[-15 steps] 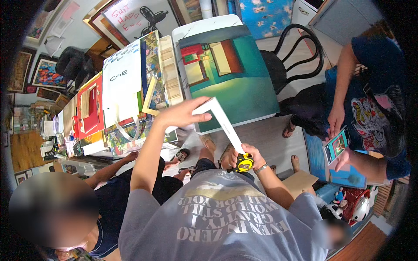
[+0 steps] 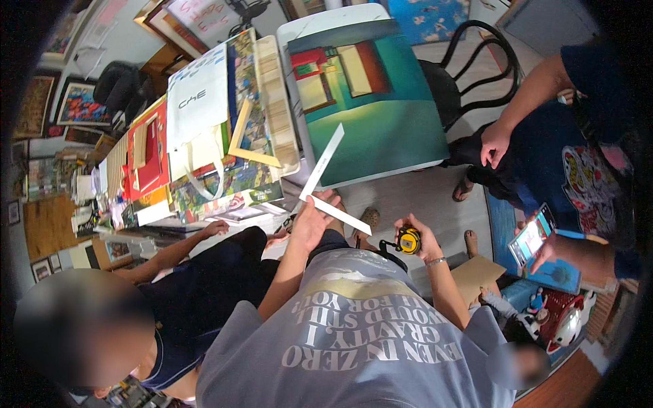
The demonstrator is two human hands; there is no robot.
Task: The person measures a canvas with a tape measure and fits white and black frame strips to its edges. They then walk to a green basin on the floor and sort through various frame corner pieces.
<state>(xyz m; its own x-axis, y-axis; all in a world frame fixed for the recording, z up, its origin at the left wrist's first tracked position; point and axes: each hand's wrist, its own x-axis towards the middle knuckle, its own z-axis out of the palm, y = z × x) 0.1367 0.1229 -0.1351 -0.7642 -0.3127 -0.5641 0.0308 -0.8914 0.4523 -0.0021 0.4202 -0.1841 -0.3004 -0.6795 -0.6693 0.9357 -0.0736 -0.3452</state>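
My left hand (image 2: 314, 224) grips a white L-shaped frame corner (image 2: 322, 162) near its bend. One arm of the corner points up over the painting's lower left part; the other slants down to the right. In my right hand (image 2: 430, 243), in front of my waist, is a yellow and black tape measure (image 2: 409, 240), apart from the frame corner. A black strap or loop hangs beside the tape measure. Beyond my hands lies a large green painting (image 2: 374, 146) showing a room with a red and dark patch, on a white table (image 2: 291, 32).
To the left, a pale wooden frame corner (image 2: 239, 129) and a white bag (image 2: 197, 88) lie on stacked pictures. A black chair (image 2: 442, 92) stands right of the painting. One person sits at my left; another, at right, holds a phone (image 2: 532, 238). A cardboard piece (image 2: 476, 279) lies near my right arm.
My left hand has come down toward my body and turned the frame corner. My right hand has moved right with the tape measure, away from the corner. One co-worker's hand has left the phone.
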